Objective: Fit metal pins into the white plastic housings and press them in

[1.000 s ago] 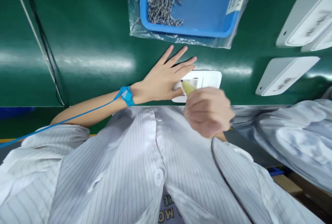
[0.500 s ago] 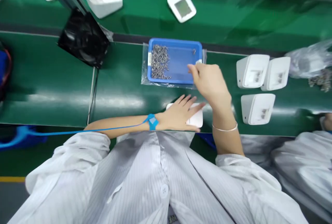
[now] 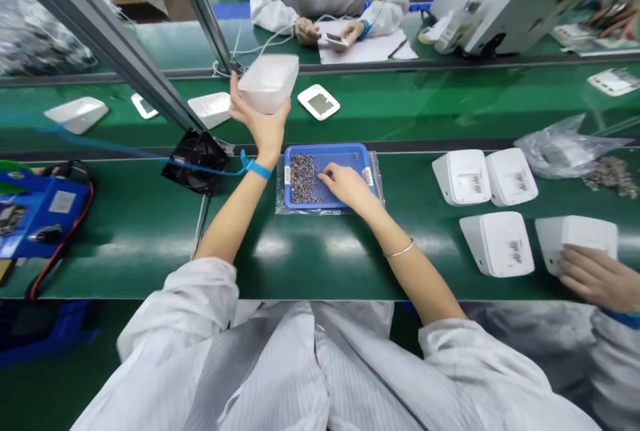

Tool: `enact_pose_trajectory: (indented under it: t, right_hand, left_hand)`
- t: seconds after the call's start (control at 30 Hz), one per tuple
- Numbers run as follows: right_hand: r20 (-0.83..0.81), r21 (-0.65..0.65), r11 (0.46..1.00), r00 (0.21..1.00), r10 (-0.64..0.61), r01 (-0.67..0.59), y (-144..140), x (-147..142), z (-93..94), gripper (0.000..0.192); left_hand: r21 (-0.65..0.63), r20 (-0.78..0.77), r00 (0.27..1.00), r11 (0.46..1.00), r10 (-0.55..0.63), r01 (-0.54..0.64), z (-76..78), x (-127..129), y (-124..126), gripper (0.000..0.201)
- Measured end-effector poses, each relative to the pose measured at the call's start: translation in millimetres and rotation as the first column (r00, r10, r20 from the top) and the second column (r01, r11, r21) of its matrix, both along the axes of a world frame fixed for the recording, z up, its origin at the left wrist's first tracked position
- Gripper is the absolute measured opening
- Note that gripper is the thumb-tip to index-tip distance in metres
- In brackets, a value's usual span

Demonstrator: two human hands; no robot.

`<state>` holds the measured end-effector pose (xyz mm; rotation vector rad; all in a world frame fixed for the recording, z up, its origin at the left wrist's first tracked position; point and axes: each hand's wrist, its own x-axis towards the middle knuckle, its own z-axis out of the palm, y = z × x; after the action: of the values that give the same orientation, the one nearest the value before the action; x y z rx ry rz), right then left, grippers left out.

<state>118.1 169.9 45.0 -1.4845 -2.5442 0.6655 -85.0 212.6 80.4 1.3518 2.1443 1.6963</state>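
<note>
The left hand [image 3: 260, 121] has its grip closed around a white plastic housing [image 3: 269, 82], held up in the air above and behind the blue tray [image 3: 350, 154], fingers wrapped under its near edge. The housing looks like a light, stiff, hollow shell with smooth, somewhat slippery faces; holding it across two opposite sides, as the hand does, seems the surest purchase, and a drop could scuff or crack it.

The right hand [image 3: 346, 186] rests inside the blue tray, fingertips lowered beside the heap of small screws [image 3: 303, 178] at the tray's left end; whether its grip pinches a screw cannot be told. The screws are tiny, hard and loose, apt to roll or slip from the fingers.

The tray sits in a clear bag on the green surface [image 3: 150, 231]. Left of the tray stand a black fan [image 3: 196, 161] and a slanted metal post [image 3: 115, 51], which narrow the room around the raised housing. Right of the tray lie more white housings [image 3: 463, 176], one under another person's hand [image 3: 595, 278]. In front of the tray the surface is open to its near edge.
</note>
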Motion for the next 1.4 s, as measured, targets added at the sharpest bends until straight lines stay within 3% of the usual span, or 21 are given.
enact_pose_trajectory:
  t: [0.1,0.2,0.27,0.43,0.53,0.6,0.67,0.77,0.83,0.87,0.97,1.07,1.17,1.27,1.4]
  right_hand:
    - [0.031,0.032,0.999,0.999,0.009,-0.01,-1,-6,-0.9,0.03]
    - [0.083,0.073,0.996,0.996,0.042,-0.048,-3,-10,-2.2,0.031]
    - [0.13,0.1,0.992,0.99,0.058,-0.071,-6,-11,-2.8,0.032]
    - [0.209,0.152,0.986,0.977,0.04,-0.073,-16,-15,7.4,0.034]
    - [0.207,0.191,0.981,0.975,-0.081,0.041,-31,-7,21.9,0.035]
    - [0.209,0.22,0.969,0.964,-0.162,0.115,-47,5,28.8,0.036]
    - [0.228,0.204,0.969,0.956,-0.187,0.141,-67,22,30.6,0.033]
    - [0.208,0.122,0.968,0.948,-0.241,0.219,-92,47,25.4,0.031]
    - [0.129,0.082,0.943,0.935,-0.331,0.322,-103,63,20.3,0.034]
    - [0.071,0.061,0.929,0.927,-0.369,0.366,-106,69,18.2,0.035]
    - [-0.134,-0.038,0.912,0.903,-0.409,0.408,-114,79,15.7,0.031]
    - [-0.308,-0.167,0.916,0.863,-0.401,0.366,-125,81,17.1,0.026]
    - [-0.422,-0.244,0.919,0.82,-0.387,0.309,-138,86,16.9,0.027]
    - [-0.481,-0.254,0.927,0.795,-0.369,0.276,-148,95,12.8,0.03]
    - [-0.454,-0.17,0.941,0.825,-0.337,0.291,-158,100,3.9,0.032]
  left_hand:
    - [-0.118,0.08,0.977,0.975,0.198,-0.188,-21.2,-15,43,0.083]
    - [-0.279,0.064,0.973,0.94,0.222,-0.197,-38.1,-21,53,0.068]
    - [-0.311,0.056,0.979,0.935,0.195,-0.168,-43.1,-22,51,0.065]
    - [-0.216,-0.091,0.996,0.976,0.004,-0.024,-29.2,-7,16,0.07]
    - [-0.117,-0.223,0.944,0.968,-0.245,0.224,-23.7,25,-35,0.065]
    - [-0.034,-0.329,0.826,0.88,-0.457,0.474,-29.9,48,-77,0.056]
    - [-0.034,-0.479,0.636,0.737,-0.605,0.675,-41.9,65,-115,0.051]
    - [-0.104,-0.682,0.318,0.518,-0.659,0.849,-62.4,75,-146,0.052]
    - [-0.116,-0.686,0.224,0.408,-0.692,0.906,-73.3,80,-147,0.056]
    - [-0.123,-0.643,0.222,0.385,-0.733,0.915,-76.9,83,-144,0.059]
    - [-0.167,-0.441,0.278,0.382,-0.853,0.909,-79.9,92,-130,0.061]
    - [-0.139,-0.328,0.291,0.35,-0.899,0.926,-75.1,95,-124,0.028]
    - [-0.112,-0.3,0.285,0.33,-0.911,0.937,-68.9,94,-130,0.017]
    - [-0.135,-0.221,0.299,0.333,-0.928,0.933,-63.9,98,-142,0.013]
    - [-0.146,0.014,0.331,0.325,-0.944,0.934,-60.6,106,-153,0.012]
